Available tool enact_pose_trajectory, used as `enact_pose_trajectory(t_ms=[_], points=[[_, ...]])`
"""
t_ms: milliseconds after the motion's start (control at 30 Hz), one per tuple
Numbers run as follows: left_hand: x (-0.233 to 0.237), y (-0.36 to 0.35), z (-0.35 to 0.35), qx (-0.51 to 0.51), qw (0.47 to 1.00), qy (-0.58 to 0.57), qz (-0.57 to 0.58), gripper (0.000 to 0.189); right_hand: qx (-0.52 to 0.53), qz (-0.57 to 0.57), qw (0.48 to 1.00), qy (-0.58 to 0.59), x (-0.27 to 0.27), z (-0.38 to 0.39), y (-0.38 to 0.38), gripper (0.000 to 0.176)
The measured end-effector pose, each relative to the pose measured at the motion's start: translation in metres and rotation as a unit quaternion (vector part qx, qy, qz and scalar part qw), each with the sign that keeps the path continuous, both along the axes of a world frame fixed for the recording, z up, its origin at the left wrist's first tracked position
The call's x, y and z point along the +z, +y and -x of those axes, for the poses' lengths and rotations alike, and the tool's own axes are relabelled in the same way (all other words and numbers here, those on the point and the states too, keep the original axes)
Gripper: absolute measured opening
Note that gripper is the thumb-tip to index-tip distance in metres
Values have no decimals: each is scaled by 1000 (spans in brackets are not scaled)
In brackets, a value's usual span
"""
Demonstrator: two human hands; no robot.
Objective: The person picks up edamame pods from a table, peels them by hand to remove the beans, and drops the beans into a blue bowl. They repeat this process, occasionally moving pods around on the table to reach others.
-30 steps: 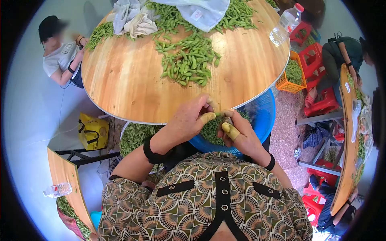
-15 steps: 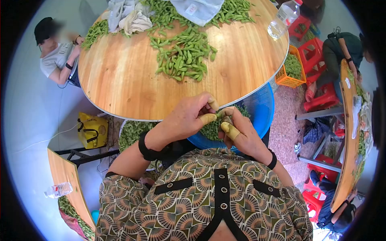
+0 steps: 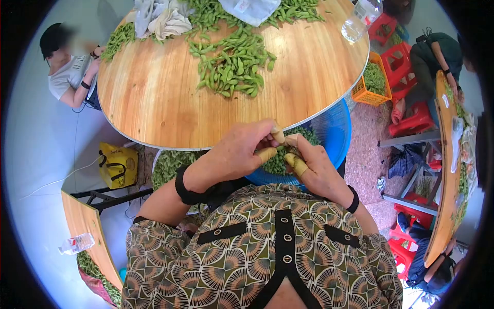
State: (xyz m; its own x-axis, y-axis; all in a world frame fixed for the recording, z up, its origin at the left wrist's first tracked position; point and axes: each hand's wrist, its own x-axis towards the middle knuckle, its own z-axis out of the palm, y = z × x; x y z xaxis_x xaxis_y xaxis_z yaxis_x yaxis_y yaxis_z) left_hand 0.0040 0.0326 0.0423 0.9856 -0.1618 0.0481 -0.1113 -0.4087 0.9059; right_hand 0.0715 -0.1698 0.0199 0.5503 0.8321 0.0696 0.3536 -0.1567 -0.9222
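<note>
Over the blue basket (image 3: 341,135) my left hand (image 3: 241,148) and my right hand (image 3: 320,170) meet, fingertips nearly touching. Yellow covers wrap the thumb and index fingertips. Both hands are closed in a pinch around a small green edamame pod, mostly hidden by the fingers. Shelled green beans (image 3: 275,166) lie in the basket below. Just beyond my hands is the round wooden table (image 3: 164,103), with a loose pile of edamame pods (image 3: 234,67) on it.
Cloths (image 3: 164,23) and a water bottle (image 3: 360,23) are on the table. An orange crate (image 3: 371,92) and red stools (image 3: 414,121) stand right. A person (image 3: 72,72) sits left; others work at the right table (image 3: 440,206). A yellow bag (image 3: 118,165) lies left.
My two hands stay together over the basket, with the right fingers shifted slightly and the pod less visible between them. The view has tilted a little, so the table sits slightly higher.
</note>
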Motion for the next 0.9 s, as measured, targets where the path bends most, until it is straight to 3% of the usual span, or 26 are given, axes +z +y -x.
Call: enact_pose_trajectory(t_ms=[100,133,167,200,267,333,400,467,500,567,667,767,800,833,900], points=[[-3,-3,3,-17,999,-34,1,17,19,2,999,26,7,-4,-5,25],[-4,-5,6,-33,997,-63,-3,16,38,35,961,272,12,-9,-9,22],[-6,-6,6,-35,997,-63,-2,16,55,65,864,496,15,-16,-12,19],[-8,-8,7,-42,996,-78,-26,16,53,65,864,496,6,-18,-14,19],[-19,-10,8,-47,993,-92,-50,16,99,-34,782,614,-22,-21,-15,16],[-30,-14,6,-32,961,-256,-104,15,83,-31,776,624,-19,-15,-14,17],[-28,-21,6,-9,952,-282,-118,14,-7,-26,844,536,-15,-3,-7,16],[-26,-26,8,15,942,-307,-136,13,-25,-30,842,538,-19,4,-3,12],[-28,-28,8,16,944,-304,-129,12,-87,-47,918,384,-25,11,2,12],[-30,-35,9,30,945,-304,-115,11,-146,-55,982,107,-45,14,2,20],[-29,-38,14,65,946,-297,-110,13,-126,3,991,46,-37,14,2,21],[-4,-3,39,119,957,-179,-196,20,-73,71,994,-30,-47,6,-11,17],[2,19,54,136,940,-55,-309,17,-56,92,992,-59,-52,5,-17,15],[-2,46,63,139,909,-47,-389,11,-43,158,986,-40,-53,2,-22,15],[4,83,58,141,892,-87,-422,11,-52,148,986,-48,-77,2,-29,16]])
